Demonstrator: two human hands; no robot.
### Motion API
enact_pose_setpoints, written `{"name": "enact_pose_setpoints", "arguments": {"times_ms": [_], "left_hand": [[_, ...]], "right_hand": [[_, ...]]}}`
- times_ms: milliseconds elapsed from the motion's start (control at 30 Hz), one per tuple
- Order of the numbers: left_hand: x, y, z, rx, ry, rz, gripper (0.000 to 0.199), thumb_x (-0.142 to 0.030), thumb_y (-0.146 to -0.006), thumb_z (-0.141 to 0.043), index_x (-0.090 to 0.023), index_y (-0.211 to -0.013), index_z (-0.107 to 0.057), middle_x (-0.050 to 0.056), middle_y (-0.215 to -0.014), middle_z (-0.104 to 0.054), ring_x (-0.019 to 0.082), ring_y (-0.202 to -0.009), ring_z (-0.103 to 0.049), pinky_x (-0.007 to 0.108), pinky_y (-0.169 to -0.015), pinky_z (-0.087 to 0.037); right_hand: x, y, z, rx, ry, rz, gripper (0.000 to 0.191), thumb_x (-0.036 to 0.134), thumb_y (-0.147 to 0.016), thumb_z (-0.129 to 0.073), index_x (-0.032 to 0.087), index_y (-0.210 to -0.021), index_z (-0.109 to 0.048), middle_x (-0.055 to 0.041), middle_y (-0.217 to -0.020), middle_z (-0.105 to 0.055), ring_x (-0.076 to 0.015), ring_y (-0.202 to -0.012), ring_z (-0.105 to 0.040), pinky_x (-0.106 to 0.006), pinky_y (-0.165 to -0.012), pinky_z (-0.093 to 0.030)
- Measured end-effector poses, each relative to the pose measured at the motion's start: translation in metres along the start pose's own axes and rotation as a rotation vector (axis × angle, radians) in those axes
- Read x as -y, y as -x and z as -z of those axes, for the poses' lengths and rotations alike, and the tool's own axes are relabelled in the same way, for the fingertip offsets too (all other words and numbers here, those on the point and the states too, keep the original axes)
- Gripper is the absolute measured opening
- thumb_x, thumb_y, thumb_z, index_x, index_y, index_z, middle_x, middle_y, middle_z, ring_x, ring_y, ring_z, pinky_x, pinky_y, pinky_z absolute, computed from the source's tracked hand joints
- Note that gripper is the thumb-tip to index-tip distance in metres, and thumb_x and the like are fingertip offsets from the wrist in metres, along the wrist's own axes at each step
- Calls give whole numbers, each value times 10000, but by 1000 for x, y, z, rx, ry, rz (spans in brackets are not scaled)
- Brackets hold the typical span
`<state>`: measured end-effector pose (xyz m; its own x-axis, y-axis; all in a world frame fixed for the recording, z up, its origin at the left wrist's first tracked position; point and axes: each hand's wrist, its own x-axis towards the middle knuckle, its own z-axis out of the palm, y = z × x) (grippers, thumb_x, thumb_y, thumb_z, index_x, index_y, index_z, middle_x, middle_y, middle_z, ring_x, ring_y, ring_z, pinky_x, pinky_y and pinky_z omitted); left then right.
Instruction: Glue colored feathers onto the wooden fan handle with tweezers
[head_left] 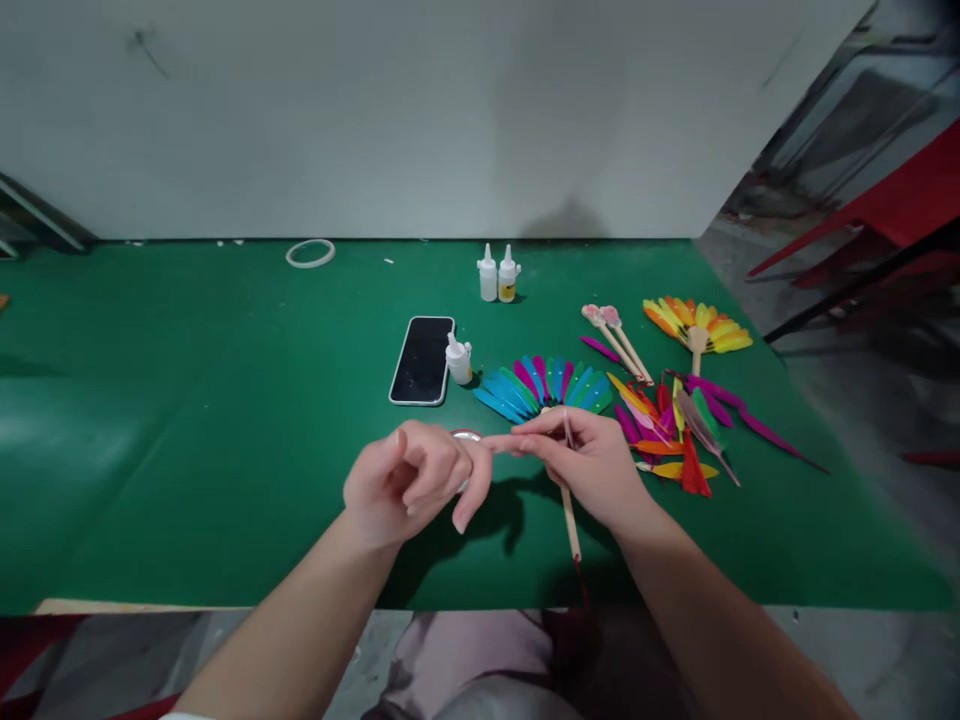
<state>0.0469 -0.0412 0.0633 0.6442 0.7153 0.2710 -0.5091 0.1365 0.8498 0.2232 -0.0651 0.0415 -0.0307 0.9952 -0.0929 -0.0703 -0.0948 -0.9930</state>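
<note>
My left hand [420,478] is raised over the green table with its fingers curled and one finger reaching toward my right hand. The fingertips of my right hand [585,455] are pinched together at that finger; what lies between them is too small to tell. Behind my right hand lies a fan of blue, green and magenta feathers [551,385], its wooden handle [571,525] pointing toward me with a dark red cord at the end. A round item [466,436] is mostly hidden behind my left hand. A white bottle [459,362] stands beside a phone [422,360].
Two white bottles [498,276] stand farther back. At the right are a yellow-orange feather fan [697,330], wooden sticks [626,342], and loose feathers with a red tassel [693,470]. A white ring [310,254] lies near the grey wall [337,120] at the back.
</note>
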Motion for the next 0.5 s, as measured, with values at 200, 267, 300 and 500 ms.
{"name": "enact_pose_setpoints", "arguments": {"times_ms": [200,267,300,500], "left_hand": [[1,9,-18,30,-232,-94,585,-494,-883,-360,-161,-419,-234,-35,-337,-205,133,-434,-498,421,-924,-412],[2,12,-26,50,-313,-107,586,-504,-884,-364,-158,-425,-247,-36,-354,-232,137,-470,-529,440,-1016,-348],[3,13,-30,63,-346,-109,583,-506,-884,-367,-157,-430,-256,-36,-362,-249,139,-490,-543,448,-1049,-314],[4,16,-55,123,-453,-80,515,-463,-877,-430,-172,-452,-417,-12,-431,-447,153,-607,-573,465,-1086,-266]], "right_hand": [[-5,3,4,137,-251,-91,278,428,-711,-691,158,-777,-668,-8,-632,-668,-12,-296,-297,-201,-310,-168],[-8,3,3,88,-292,-39,287,443,-719,-679,162,-767,-642,24,-572,-617,-11,-301,-268,-199,-316,-177],[-11,4,2,66,-294,-10,296,458,-728,-667,166,-754,-625,42,-537,-577,-14,-304,-251,-200,-317,-177],[-24,18,-6,-171,-22,239,329,499,-848,-493,196,-735,-557,40,-566,-478,-76,-441,-361,-221,-413,-291]]}}
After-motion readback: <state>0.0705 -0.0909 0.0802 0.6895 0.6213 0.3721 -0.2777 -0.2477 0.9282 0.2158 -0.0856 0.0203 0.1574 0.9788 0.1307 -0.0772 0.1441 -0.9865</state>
